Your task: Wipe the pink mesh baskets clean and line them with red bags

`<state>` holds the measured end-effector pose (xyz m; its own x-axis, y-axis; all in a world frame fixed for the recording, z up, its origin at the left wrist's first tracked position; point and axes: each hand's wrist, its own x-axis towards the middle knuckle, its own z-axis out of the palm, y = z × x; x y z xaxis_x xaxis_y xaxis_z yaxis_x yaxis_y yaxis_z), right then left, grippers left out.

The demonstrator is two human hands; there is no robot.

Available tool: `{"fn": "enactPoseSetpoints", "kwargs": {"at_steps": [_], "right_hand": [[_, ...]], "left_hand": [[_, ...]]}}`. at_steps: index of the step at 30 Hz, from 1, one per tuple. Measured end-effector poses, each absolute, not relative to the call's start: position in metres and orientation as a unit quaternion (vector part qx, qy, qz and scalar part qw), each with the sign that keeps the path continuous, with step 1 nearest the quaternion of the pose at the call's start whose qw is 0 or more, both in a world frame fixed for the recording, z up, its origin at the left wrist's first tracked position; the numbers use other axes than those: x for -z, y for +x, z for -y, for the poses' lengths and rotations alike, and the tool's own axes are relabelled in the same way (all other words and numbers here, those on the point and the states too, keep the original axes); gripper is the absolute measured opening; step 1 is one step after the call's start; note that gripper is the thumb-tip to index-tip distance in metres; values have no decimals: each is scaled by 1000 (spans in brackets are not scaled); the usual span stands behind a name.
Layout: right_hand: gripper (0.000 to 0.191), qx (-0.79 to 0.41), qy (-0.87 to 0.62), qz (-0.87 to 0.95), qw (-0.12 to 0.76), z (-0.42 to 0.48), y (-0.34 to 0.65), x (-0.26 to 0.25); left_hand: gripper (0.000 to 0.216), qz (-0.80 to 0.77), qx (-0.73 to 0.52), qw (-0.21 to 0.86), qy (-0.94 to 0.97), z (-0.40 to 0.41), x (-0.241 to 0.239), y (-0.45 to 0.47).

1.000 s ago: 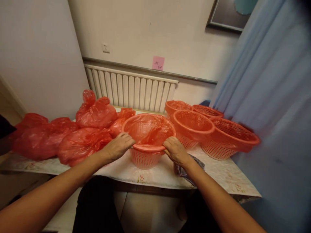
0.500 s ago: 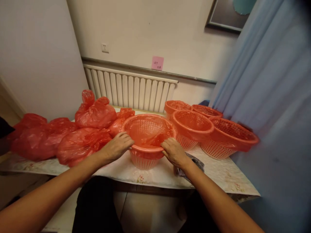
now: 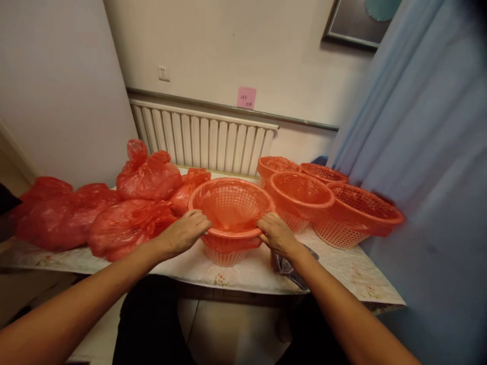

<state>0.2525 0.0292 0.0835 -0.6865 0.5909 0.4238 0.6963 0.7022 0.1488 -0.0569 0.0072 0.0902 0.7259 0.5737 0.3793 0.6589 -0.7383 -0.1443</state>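
A round plastic basket [image 3: 225,257] with perforated walls stands upright at the front of the table. Inside it, a thin red plastic bag [image 3: 232,210] lines the walls and folds over the rim. My left hand [image 3: 189,229] is closed around the rim at the near left, gripping the bag's edge there. At the near right of the rim, my right hand [image 3: 277,232] pinches the bag too, fingers curled over the edge. A dark patterned cloth-like item [image 3: 291,268] lies partly hidden beneath my right forearm.
Several bag-lined baskets [image 3: 300,195] stand at the right, beside a blue curtain [image 3: 429,177]. Several stuffed red bags [image 3: 148,177] are heaped at the left. Behind the table [image 3: 353,271] are a white radiator [image 3: 209,139] and a wall.
My right hand has shifted slightly outward along the rim. The bag's bunched fold inside the near right of the basket has been drawn over the edge, and more film hangs outside.
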Motion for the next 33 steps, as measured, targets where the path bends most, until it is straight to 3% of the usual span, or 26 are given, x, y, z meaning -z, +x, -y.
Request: {"fn": "enactPoseSetpoints", "kwargs": {"at_steps": [8, 20, 25, 29, 31, 33], "right_hand": [[12, 143, -370, 905, 153, -2, 215, -87], [14, 105, -384, 898, 190, -21, 242, -89], [50, 91, -337, 875, 336, 6, 234, -82], [37, 102, -440, 732, 511, 6, 265, -43], [33, 99, -536, 655, 524, -6, 295, -13], [41, 91, -614, 630, 467, -22, 329, 22]], "left_hand": [[11, 335, 172, 125, -918, 6, -86, -37], [22, 349, 225, 105, -903, -10, -78, -67], [29, 362, 287, 121, -878, -10, -64, -71], [34, 366, 288, 120, -877, -12, -61, -74], [34, 367, 280, 117, -879, -15, -60, -75], [34, 370, 275, 114, -880, -18, -60, -74]]}}
